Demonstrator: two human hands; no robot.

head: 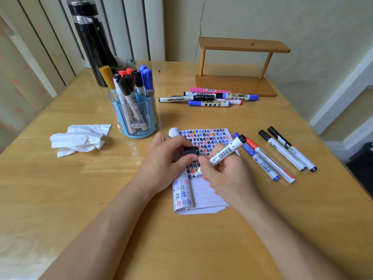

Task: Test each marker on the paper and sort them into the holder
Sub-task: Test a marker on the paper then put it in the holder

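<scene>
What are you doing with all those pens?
A person is trying out markers. The right hand holds an uncapped white marker with a black end, its tip on the lined white notepad covered in coloured scribbles. The left hand pinches a black cap. Several markers stand in the clear blue plastic holder; other markers lie loose on the wooden table.

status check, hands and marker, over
Right hand grips uncapped marker, tip down at paper. Left hand pinches black cap. Holder unobstructed; four markers right of paper.
</scene>
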